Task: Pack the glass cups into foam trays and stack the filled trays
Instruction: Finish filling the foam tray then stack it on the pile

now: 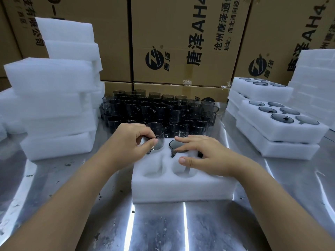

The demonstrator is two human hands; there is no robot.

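A white foam tray (pixel 183 189) with round pockets lies on the metal table in front of me. My left hand (pixel 130 140) pinches the rim of a smoky glass cup (pixel 157 136), tilted over the tray's far-left pocket. A second cup (pixel 176 146) sits in the far-middle pocket. My right hand (pixel 204 153) rests over the tray with fingers spread, its fingertips touching that cup's rim. Two near pockets (pixel 154 167) are empty. Several loose dark glass cups (pixel 159 109) stand crowded behind the tray.
Stacks of foam trays (pixel 54 105) rise at the left. Filled trays (pixel 282 124) with cups are stacked at the right, more foam (pixel 315 78) behind them. Cardboard boxes (pixel 181 42) wall off the back. The metal table (pixel 163 229) extends toward me.
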